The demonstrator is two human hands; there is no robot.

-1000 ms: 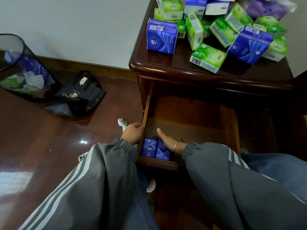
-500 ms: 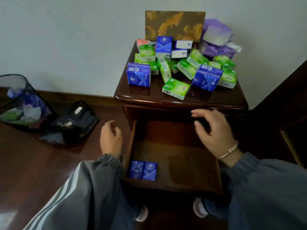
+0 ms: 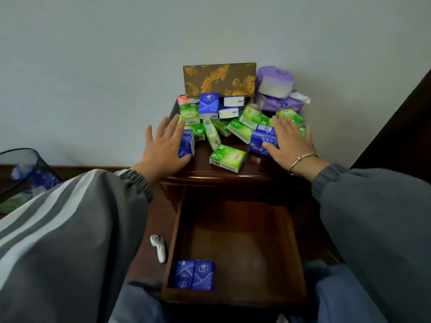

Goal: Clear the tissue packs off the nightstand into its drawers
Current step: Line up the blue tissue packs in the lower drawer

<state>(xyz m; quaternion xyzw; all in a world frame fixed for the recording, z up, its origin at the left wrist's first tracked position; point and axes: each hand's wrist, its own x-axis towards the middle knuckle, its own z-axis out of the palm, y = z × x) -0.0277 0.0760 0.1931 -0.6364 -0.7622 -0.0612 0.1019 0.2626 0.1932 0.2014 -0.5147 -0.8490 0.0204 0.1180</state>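
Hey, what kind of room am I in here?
Probably a bedroom at home: a dark wooden nightstand with an open drawer, tissue packs piled on top, and a wastebasket on the wooden floor.

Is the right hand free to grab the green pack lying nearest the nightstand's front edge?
Probably yes. The right hand is open, resting on a blue pack beside it, and the green pack lies alone with nothing on top.

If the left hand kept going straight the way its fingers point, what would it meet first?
Probably the green tissue pack just beyond the left hand's fingertips; depth is unclear, and its thumb already lies against the blue pack.
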